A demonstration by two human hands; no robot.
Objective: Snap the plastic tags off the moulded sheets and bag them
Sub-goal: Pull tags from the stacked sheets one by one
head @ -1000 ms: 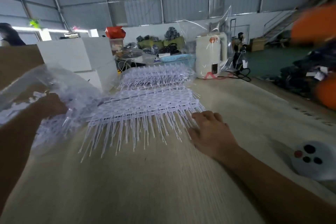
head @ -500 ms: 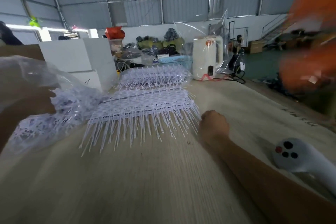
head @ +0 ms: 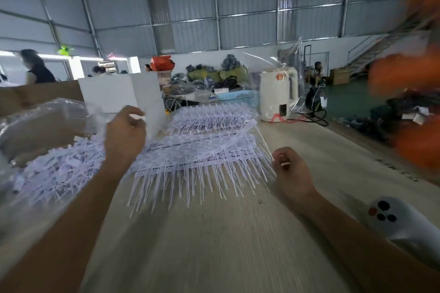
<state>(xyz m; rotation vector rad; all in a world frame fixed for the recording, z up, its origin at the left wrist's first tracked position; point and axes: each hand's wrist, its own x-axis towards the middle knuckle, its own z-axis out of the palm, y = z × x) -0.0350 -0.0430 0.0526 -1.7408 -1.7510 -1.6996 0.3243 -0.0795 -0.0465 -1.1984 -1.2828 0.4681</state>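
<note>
Much at the edges is hard to read: orange shapes (head: 404, 74) at the right are blurred past naming, and a white device with dark buttons (head: 390, 219) at the lower right is partly cut off by the right forearm. The clear bag (head: 42, 126) on the left is crumpled and glossy, so its mouth cannot be traced, though loose snapped-off tags (head: 59, 169) show through it as a pale heap.

The left hand (head: 125, 135) is raised beside the bag, its fingers (head: 137, 114) curled and seemingly pinching something small and white (perhaps a tag or the bag's film; the view is too soft to say). The right hand (head: 289, 169) has its fingers curled round the thin tails at the right corner of the top moulded sheet (head: 197, 150), that corner lifted off the stack.

The moulded sheets lie stacked mid-worktop (head: 214, 245), tails fanned toward the person, with a second pile (head: 212, 114) just behind. A white kettle (head: 277, 95), a blue basket (head: 238, 97) and white boxes (head: 123, 95) stand at the far edge.
</note>
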